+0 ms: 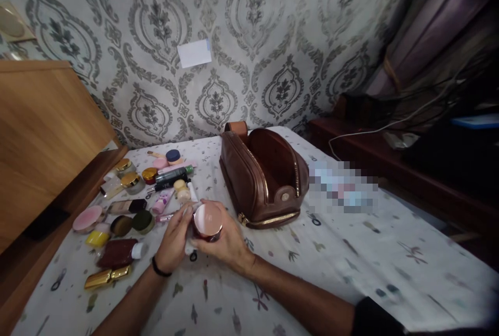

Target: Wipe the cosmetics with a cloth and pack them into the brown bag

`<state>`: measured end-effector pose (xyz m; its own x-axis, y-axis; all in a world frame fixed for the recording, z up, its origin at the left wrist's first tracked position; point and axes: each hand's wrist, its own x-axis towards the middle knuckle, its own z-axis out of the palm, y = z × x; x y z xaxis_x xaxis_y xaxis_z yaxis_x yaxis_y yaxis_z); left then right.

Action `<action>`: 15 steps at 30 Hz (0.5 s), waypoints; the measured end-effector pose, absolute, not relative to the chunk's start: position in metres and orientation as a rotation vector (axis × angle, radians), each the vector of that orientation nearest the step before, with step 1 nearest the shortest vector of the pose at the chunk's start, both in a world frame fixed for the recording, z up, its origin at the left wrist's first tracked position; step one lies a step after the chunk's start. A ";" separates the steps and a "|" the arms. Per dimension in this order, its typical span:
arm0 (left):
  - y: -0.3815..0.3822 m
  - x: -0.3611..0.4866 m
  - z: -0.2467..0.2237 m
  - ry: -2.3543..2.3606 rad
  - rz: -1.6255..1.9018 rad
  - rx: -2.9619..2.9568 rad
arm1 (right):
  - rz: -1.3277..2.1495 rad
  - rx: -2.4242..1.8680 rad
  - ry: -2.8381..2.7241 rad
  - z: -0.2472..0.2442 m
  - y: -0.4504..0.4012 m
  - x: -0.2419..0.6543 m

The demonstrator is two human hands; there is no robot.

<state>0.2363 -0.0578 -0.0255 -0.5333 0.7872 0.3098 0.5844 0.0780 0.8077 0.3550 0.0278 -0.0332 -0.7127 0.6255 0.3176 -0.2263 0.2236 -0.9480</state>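
Held the jar [208, 220] in the right grip [230, 245], clamped on its round side with thumb in front and fingers behind. Set the left grip [173, 240] close against the opposite side, fingers bunched together; could not tell whether squeezing the jar there or merely steadying it. Could not tell whether resting the jar on the cloth [241, 299] or holding it just above, with its underside hidden between both grips.

Risked, by judgement, a slip downward, most likely from a rounded wall and too loose a squeeze by the right grip. Risked parting the lid [209, 216] from the body too, if twisting the grips against each other or lifting by the top alone. On a careless swing leftward, risked nudging the bottle [117, 253], lying left of the left grip, or rolling the purple tube [162, 202], just beyond it. On a swing the other way, risked bumping the bag [237, 175], open beyond and to the right of the right grip, or catching the zip pull [242, 219] on its near corner.

Pointed the lid upward and back over the grips toward the head camera. Ran the jar's axis through the lid's middle, down and away between the grips; too foreshortened to tell whether longer that way or across
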 end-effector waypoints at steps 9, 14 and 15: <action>-0.067 0.246 -0.015 2.280 1.323 1.745 | 1.394 -0.502 -1.932 -0.044 0.027 0.349; -0.068 0.250 -0.029 2.344 0.943 2.377 | 1.277 -0.519 -2.044 -0.053 0.028 0.348; -0.067 0.249 -0.033 2.378 0.900 2.409 | 1.229 -0.513 -2.086 -0.055 0.028 0.348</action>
<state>0.2493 -0.0671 -0.0331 -0.0196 0.8130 0.5820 0.9946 -0.0437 0.0946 0.3478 0.0280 -0.0555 -0.7092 0.6191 0.3372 0.0055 0.4831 -0.8756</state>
